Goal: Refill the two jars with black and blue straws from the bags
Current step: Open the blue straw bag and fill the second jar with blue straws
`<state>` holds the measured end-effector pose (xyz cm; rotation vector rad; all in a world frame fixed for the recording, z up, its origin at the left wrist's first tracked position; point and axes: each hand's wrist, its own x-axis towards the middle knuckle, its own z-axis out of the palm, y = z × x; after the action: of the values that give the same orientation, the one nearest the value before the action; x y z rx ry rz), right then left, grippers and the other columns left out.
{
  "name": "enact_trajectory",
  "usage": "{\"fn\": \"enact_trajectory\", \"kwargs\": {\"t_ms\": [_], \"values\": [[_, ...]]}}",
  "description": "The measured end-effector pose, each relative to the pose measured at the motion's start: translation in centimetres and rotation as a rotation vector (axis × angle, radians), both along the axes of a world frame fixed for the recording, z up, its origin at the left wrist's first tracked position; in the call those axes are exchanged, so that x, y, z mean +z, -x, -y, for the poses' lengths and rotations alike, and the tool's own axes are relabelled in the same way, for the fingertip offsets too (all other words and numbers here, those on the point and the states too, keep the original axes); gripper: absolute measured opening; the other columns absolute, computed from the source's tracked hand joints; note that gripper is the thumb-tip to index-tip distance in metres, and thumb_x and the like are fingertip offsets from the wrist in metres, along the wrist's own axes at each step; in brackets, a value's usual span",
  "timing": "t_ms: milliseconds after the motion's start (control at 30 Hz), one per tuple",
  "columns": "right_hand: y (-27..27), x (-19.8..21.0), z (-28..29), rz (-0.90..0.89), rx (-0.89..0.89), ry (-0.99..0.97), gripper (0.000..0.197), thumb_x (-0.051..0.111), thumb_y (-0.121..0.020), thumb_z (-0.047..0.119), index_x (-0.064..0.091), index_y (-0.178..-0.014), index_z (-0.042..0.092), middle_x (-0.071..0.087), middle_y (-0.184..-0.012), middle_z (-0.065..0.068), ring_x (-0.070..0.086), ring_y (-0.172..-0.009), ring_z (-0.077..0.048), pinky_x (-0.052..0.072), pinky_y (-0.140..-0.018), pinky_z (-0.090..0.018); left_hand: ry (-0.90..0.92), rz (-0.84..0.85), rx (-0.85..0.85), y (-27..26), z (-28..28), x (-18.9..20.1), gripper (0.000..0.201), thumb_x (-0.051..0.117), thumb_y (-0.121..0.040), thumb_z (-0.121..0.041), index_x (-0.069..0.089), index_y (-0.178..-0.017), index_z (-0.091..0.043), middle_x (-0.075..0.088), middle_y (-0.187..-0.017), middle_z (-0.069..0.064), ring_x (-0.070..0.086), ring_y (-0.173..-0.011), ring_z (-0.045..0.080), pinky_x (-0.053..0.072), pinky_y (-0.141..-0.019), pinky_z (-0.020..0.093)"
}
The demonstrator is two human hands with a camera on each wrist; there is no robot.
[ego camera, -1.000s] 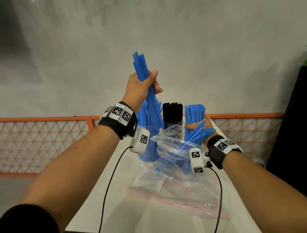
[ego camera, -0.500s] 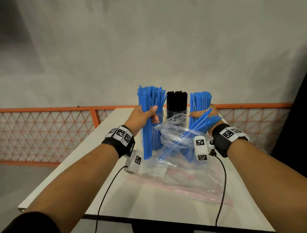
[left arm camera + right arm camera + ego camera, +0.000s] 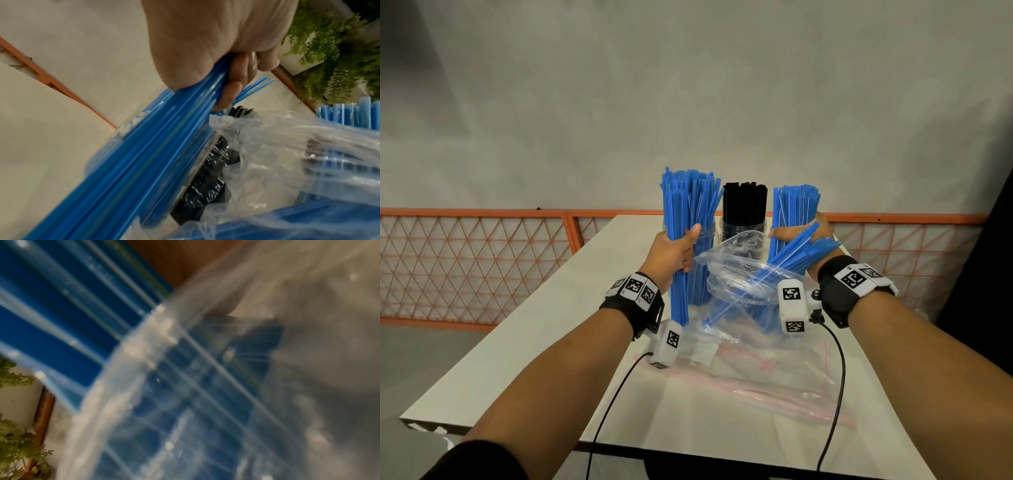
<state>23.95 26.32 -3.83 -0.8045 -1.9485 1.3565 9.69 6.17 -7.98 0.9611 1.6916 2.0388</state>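
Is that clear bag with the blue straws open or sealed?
Open: the clear bag gapes at its mouth, and blue straws poke out of it.

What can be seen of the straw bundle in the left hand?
The bundle is a thick sheaf of long, thin blue plastic straws, held roughly upright. The left hand grips it around the middle, thumb across the front. Its top ends fan out unevenly; its lower ends hang just above the table, in front of the left jar. The clear bag lies beside it on the right. The left wrist view shows fingers curled round the straws.

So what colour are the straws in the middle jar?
Black; the head view shows them best.
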Motion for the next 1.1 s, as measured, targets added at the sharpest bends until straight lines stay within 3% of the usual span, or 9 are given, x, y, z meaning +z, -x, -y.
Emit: {"fn": "enact_trajectory", "kwargs": {"t_ms": [133,233,333,433,533,833,933,1033,1100], "values": [[-0.3,-0.1,0.1,-0.021,-0.017,-0.009,0.023,0.077,-0.076,0.013,0.055,-0.077,0.009,0.057,-0.068,-0.005,0.055,-0.056,-0.016,0.044,-0.044,-0.022,0.015,-0.01,0.012,-0.1,0.3,0.1,0.029,0.06,-0.098,-0.03,0.05,-0.073,-0.019,0.032,-0.048,-0.001,0.03,-0.041,0.012,0.035,-0.045,0.026],[-0.1,0.0,0.0,0.023,-0.023,0.006,0.023,0.076,-0.078,0.015,0.054,-0.078,0.007,0.056,-0.067,-0.005,0.054,-0.055,-0.016,0.042,-0.04,-0.021,0.024,-0.069,0.055,-0.3,1.2,2.0,0.037,0.06,-0.096,-0.039,0.048,-0.069,-0.017,0.036,-0.049,0.001,0.036,-0.044,0.014,0.043,-0.056,0.033],[0.2,0.1,-0.2,0.075,-0.039,0.026,0.026,0.076,-0.078,0.019,0.053,-0.072,0.009,0.056,-0.067,-0.006,0.054,-0.055,-0.017,0.04,-0.038,-0.019,-0.085,-0.194,0.141,-0.2,2.5,7.4,0.047,0.06,-0.091,-0.052,0.045,-0.061,-0.019,0.042,-0.05,-0.001,0.044,-0.048,0.016,0.048,-0.065,0.035],[0.4,-0.2,-0.5,0.023,-0.023,0.012,0.026,0.078,-0.075,0.016,0.053,-0.071,0.013,0.058,-0.066,-0.004,0.055,-0.054,-0.016,0.038,-0.031,-0.013,-0.325,-0.254,0.171,0.3,3.3,13.8,0.041,0.062,-0.091,-0.047,0.046,-0.064,-0.02,0.042,-0.047,-0.004,0.045,-0.046,0.016,0.049,-0.059,0.03],[0.3,-0.5,-0.7,-0.018,-0.016,0.023,0.024,0.079,-0.073,0.013,0.054,-0.072,0.014,0.059,-0.066,-0.002,0.057,-0.052,-0.013,0.038,-0.03,-0.011,-0.388,-0.302,0.135,0.7,2.5,16.8,0.034,0.063,-0.092,-0.042,0.046,-0.076,-0.017,0.044,-0.048,-0.003,0.047,-0.047,0.017,0.052,-0.063,0.032],[-0.5,-0.1,0.2,-0.045,-0.001,0.033,0.024,0.077,-0.075,0.012,0.056,-0.084,0.007,0.06,-0.074,-0.006,0.058,-0.062,-0.018,0.045,-0.044,-0.021,-0.146,-0.263,0.193,2.0,-1.5,10.2,0.046,0.06,-0.096,-0.039,0.049,-0.057,-0.018,0.048,-0.05,0.003,0.052,-0.053,0.021,0.053,-0.076,0.043],[-1.1,0.2,0.8,-0.066,0.013,0.013,0.025,0.077,-0.076,0.009,0.056,-0.088,0.004,0.062,-0.079,-0.01,0.062,-0.072,-0.026,0.055,-0.061,-0.031,-0.034,-0.286,0.23,2.1,-2.5,9.2,0.051,0.058,-0.097,-0.039,0.051,-0.054,-0.014,0.053,-0.051,0.005,0.055,-0.057,0.023,0.053,-0.077,0.041],[-1.5,0.1,0.9,-0.141,0.031,-0.003,0.023,0.077,-0.074,0.005,0.055,-0.078,0.011,0.061,-0.072,-0.004,0.06,-0.06,-0.015,0.048,-0.041,-0.014,0.012,-0.318,0.276,1.9,-3.0,9.0,0.038,0.066,-0.093,-0.034,0.057,-0.065,-0.01,0.061,-0.058,0.005,0.059,-0.06,0.016,0.052,-0.076,0.032],[-1.5,0.0,0.8,-0.167,0.031,0.008,0.026,0.077,-0.074,0.003,0.053,-0.075,0.015,0.059,-0.069,-0.002,0.06,-0.048,-0.007,0.041,-0.035,-0.01,-0.05,-0.367,0.337,2.1,-3.2,10.5,0.021,0.073,-0.085,-0.026,0.059,-0.08,-0.012,0.064,-0.071,0.002,0.061,-0.065,0.013,0.054,-0.073,0.03]]}}
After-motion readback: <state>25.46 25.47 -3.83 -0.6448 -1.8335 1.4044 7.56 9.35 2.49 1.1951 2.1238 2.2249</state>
